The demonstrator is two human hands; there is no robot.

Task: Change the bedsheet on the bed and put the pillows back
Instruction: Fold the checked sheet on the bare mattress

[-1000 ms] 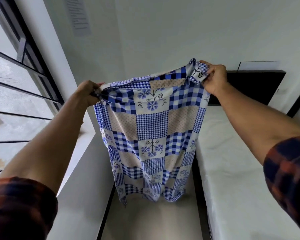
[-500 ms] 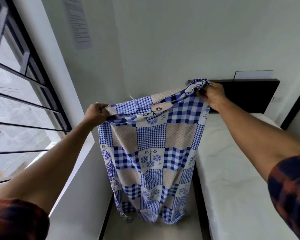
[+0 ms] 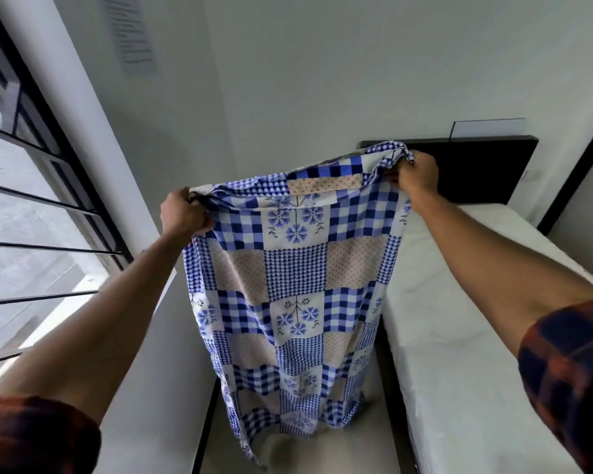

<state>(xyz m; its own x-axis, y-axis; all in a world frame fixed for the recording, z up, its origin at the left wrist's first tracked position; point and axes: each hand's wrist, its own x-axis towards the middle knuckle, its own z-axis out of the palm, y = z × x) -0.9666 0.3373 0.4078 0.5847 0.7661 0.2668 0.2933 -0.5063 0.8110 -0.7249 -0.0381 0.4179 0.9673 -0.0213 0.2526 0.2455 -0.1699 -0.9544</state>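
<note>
A blue, white and beige patchwork bedsheet [image 3: 295, 289] with checks and flowers hangs in front of me, folded and bunched, its lower end near the floor. My left hand [image 3: 182, 215] grips its top left edge and my right hand [image 3: 416, 174] grips the top right corner, a little higher. To the right lies the bare white mattress [image 3: 476, 319] on a dark bed frame with a black headboard [image 3: 476, 172]. No pillows are in view.
A barred window [image 3: 31, 213] and its white sill fill the left side. A narrow strip of light floor [image 3: 302, 453] runs between the wall and the bed. A paper notice [image 3: 131, 32] hangs on the white wall above.
Both hands have lowered the sheet from about a second ago, and its bottom end has dropped closer to the floor. The grips on the top edge are unchanged.
</note>
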